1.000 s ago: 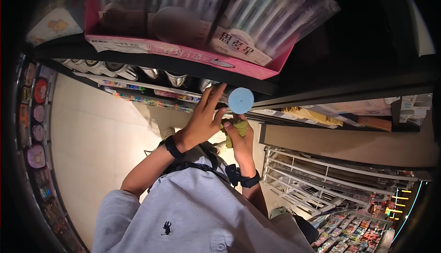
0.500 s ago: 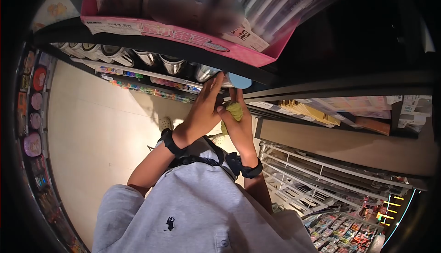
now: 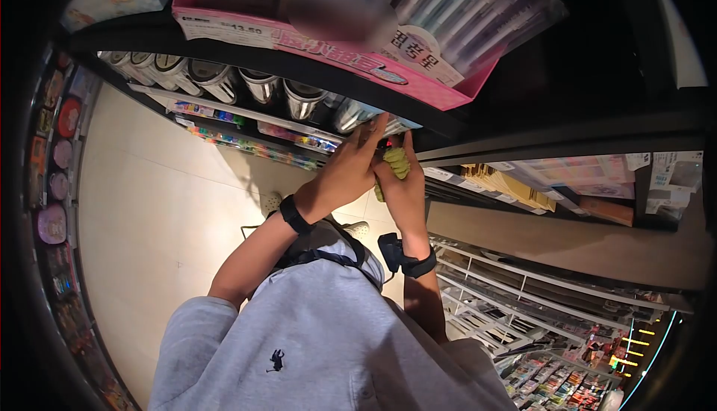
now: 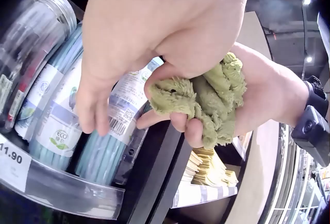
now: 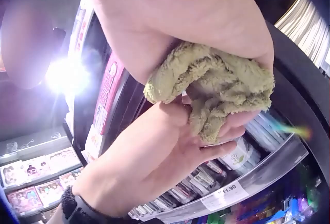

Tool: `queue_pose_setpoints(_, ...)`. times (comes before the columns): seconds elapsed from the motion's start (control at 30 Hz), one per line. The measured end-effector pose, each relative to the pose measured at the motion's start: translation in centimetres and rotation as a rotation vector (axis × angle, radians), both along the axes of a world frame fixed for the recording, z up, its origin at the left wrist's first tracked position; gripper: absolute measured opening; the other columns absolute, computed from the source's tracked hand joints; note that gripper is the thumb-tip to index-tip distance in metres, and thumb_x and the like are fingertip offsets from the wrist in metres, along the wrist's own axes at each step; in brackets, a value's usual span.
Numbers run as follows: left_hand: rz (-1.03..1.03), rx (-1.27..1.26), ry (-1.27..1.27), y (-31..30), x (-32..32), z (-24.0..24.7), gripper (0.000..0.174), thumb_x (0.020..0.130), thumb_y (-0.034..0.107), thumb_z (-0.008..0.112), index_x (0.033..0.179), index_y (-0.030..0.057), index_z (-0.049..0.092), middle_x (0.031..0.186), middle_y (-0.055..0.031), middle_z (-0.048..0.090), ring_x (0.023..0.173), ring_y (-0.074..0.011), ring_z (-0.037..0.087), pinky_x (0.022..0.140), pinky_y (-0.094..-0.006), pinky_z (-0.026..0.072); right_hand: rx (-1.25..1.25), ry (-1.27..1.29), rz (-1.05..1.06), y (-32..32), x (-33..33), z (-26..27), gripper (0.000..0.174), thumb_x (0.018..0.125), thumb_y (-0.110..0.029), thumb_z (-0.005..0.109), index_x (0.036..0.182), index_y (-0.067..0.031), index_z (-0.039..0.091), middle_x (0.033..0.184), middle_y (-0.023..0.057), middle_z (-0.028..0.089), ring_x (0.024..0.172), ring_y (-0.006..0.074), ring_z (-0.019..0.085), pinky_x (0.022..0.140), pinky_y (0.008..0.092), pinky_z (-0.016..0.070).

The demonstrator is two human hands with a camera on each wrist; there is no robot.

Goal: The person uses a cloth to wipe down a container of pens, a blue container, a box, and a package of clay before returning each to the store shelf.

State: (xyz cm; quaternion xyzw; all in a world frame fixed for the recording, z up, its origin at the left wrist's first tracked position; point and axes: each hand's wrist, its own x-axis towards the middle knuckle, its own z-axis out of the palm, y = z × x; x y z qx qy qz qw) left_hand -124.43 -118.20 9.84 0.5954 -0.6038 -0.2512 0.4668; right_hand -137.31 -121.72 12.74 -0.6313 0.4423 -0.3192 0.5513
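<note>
Fingers straight, the left hand [image 3: 345, 179] [image 4: 154, 28] reaches into the shelf and touches a clear tube [image 4: 105, 154] of light-blue sticks bearing a barcode label. Similar tubes stand beside it at the left. Crumpled green cloth [image 3: 396, 163] [image 4: 219, 97] [image 5: 221, 82] is gripped in the right hand [image 3: 405, 198] [image 5: 191, 15], some fingers curled round it. One right finger extends to the tube's side in the left wrist view. In the head view the hands are side by side, and the shelf above hides most of the tube.
Above the hands, a pink box [image 3: 328, 49] of pens stands on a black shelf. Silvery tubes [image 3: 258, 85] line the shelf below. A shelf lip [image 4: 72, 193] with a price tag runs in front, and a dark upright divider [image 4: 154, 167] stands right of the tube.
The tube with the round light-blue end has moved inward under the upper shelf, beside the others. Both hands have followed it. The green cloth stays in the right hand.
</note>
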Motion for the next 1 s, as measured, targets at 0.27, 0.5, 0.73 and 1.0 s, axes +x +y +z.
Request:
queue_pose_setpoints(0.27,-0.192,-0.008,0.145,1.1,1.6,1.1,0.083,0.076,-0.011,0.048,0.152,0.0069,0.02,0.151,-0.0227,0.031,0.139,-0.0391,0.031,0.113,-0.0412,0.0296,-0.056,-0.018,-0.042,1.4,0.6,0.5,0.071,0.087,-0.006,0.063,0.146,0.0074,0.026,0.14,0.0185,0.05,0.109,0.0129,0.056,0.093,0.0242,0.0445)
queue_pose_setpoints(0.5,-0.264,0.032,0.371,3.2,1.4,1.4,0.062,0.086,-0.004,0.054,0.146,0.0034,0.036,0.136,-0.0215,0.052,0.118,-0.0275,0.057,0.097,-0.034,0.0452,0.01,-0.006,-0.014,2.9,-1.9,2.0,0.057,0.086,-0.004,0.062,0.138,0.0072,0.042,0.133,0.0184,0.055,0.108,0.015,0.057,0.091,0.0262,0.0469)
queue_pose_setpoints(0.73,-0.2,-0.041,0.464,4.3,1.9,6.5,0.039,0.091,0.0,0.058,0.13,-0.0003,0.053,0.099,-0.0096,0.067,0.094,-0.0167,0.063,0.085,-0.0304,0.0493,-0.022,0.024,0.064,2.4,-3.7,5.3,0.042,0.087,-0.007,0.063,0.125,0.0057,0.054,0.119,0.0153,0.064,0.109,0.0188,0.059,0.095,0.0297,0.0455)
queue_pose_setpoints(1.0,0.078,-0.309,0.338,6.7,7.6,13.6,0.044,0.082,0.001,0.061,0.125,-0.0031,0.053,0.106,-0.0143,0.065,0.099,-0.0239,0.061,0.092,-0.0354,0.0448,-0.369,-0.102,0.083,2.9,-2.2,10.6,0.05,0.077,-0.018,0.065,0.122,0.0038,0.056,0.138,0.0209,0.05,0.126,0.0281,0.048,0.103,0.0359,0.0368)
